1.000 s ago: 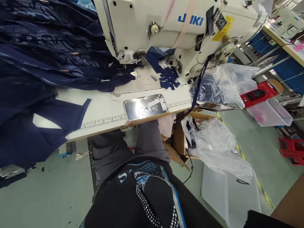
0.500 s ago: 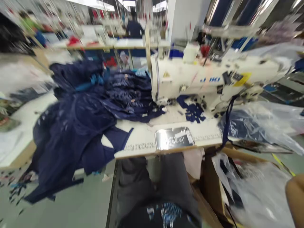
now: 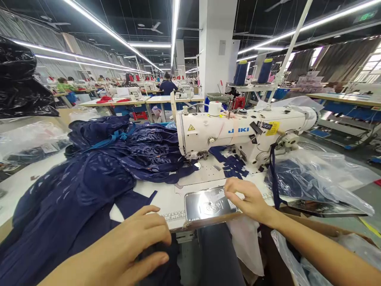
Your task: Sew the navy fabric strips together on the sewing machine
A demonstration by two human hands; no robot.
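My left hand (image 3: 135, 242) is closed around a fold of the dark navy fabric (image 3: 89, 186) at the table's near edge, left of centre. My right hand (image 3: 248, 198) reaches over the shiny metal tray (image 3: 205, 204) at the front edge, its fingers curled in a pinch over the tray's right end; what they hold is too small to make out. Behind the tray stands the white sewing machine (image 3: 238, 129), with several small navy cloth pieces (image 3: 235, 165) lying on its bed.
A clear plastic bag with navy cloth (image 3: 312, 178) lies at the right of the table. More bagged goods (image 3: 29, 143) sit at the far left. Two thread cones (image 3: 251, 71) stand behind the machine. Other workstations and people fill the hall beyond.
The view has swung up from my lap and the floor to the table and hall. Both hands have come into view, the left on the fabric, the right over the tray.
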